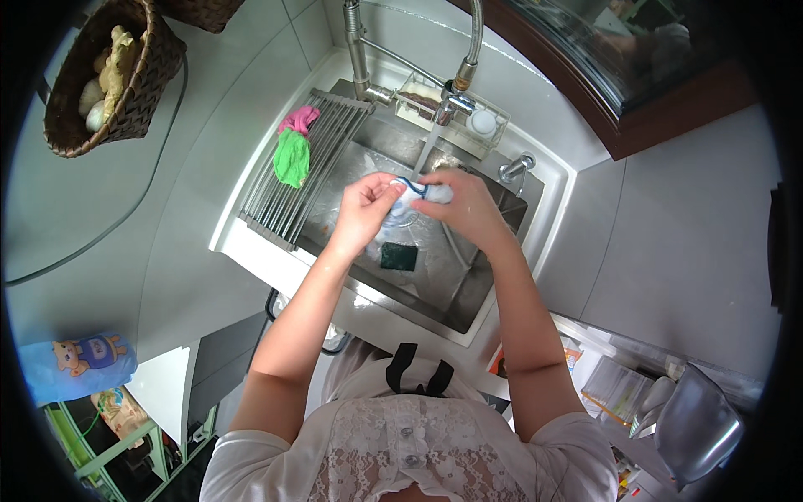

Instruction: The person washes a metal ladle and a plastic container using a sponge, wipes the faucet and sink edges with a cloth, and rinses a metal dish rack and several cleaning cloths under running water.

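Observation:
Over the steel sink (433,276), both hands hold a small wet white cloth item (408,196) with dark blue edging. My left hand (367,210) pinches its left side between thumb and fingers. At its right end, a bunched white part sits in the grip of my right hand (461,204). Water runs from the faucet (446,110) just above the cloth. A dark green scouring pad (399,256) lies on the sink bottom, nearer to me. Left of the hands, a green cloth (292,158) and a pink cloth (299,120) rest on the roll-up drying rack (326,147).
Behind the faucet is a wire caddy (495,135) with a white round item (482,123). A soap dispenser pump (517,168) stands at the sink's back right. A woven basket (141,94) with ginger is at upper left. The sink's front rim (408,312) lies below my forearms.

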Demonstrator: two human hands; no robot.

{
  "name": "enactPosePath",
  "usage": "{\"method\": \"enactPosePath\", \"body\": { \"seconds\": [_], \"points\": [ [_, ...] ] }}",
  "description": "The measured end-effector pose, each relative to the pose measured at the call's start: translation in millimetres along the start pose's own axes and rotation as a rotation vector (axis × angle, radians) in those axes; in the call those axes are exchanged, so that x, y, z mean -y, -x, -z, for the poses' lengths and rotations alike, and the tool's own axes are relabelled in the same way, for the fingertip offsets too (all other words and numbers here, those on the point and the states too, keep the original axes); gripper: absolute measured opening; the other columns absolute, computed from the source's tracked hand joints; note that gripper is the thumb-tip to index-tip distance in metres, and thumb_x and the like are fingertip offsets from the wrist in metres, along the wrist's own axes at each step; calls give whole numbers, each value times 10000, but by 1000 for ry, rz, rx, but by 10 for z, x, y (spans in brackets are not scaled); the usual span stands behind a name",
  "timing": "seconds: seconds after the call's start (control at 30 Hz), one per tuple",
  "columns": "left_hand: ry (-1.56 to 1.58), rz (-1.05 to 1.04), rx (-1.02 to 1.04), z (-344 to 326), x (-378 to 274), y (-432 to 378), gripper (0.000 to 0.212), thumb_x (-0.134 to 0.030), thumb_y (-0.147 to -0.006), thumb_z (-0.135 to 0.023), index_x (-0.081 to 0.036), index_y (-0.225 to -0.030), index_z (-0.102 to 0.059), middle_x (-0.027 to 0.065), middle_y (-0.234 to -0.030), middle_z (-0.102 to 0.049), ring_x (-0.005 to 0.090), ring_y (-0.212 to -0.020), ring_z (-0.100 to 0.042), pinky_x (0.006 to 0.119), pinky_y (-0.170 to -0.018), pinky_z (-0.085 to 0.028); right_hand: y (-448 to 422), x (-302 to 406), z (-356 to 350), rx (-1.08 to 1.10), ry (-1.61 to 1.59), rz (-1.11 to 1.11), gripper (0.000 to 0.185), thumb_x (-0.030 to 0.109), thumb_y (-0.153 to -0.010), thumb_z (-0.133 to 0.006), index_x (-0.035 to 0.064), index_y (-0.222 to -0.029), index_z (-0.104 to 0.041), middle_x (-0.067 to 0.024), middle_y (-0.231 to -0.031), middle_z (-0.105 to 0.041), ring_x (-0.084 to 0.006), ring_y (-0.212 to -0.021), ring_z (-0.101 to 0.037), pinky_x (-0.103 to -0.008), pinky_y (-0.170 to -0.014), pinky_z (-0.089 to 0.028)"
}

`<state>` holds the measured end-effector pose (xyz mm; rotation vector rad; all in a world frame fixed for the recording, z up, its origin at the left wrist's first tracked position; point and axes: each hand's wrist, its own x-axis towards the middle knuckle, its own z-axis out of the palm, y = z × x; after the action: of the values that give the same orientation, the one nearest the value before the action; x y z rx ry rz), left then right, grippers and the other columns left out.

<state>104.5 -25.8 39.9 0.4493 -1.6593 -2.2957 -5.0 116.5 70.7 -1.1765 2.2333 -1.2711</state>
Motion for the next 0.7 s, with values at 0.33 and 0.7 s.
{"method": "enactPosePath", "body": {
  "seconds": [0.33, 0.7],
  "points": [
    [-94, 0, -80, 294, -171, -234, 141, -151, -922, -447, -38, -976, -513, -26, -816, -529, 34, -743, -461, 188, -668, -381, -96, -230, 178, 133, -226, -415, 173, 81, -741, -539, -19, -858, -619, -60, -819, -603, -124, -802, -558, -274, -700, -442],
    [-274, 60, 362, -47, -376, -229, 181, -167, -865, -559, -13, -957, -584, -8, -761, -577, 58, -719, -535, 201, -660, -438, -123, -165, -392, 280, -695, -84, 342, 191, -721, -720, 31, -987, -577, -36, -924, -598, -105, -839, -532, -249, -742, -431]
  ]
}}
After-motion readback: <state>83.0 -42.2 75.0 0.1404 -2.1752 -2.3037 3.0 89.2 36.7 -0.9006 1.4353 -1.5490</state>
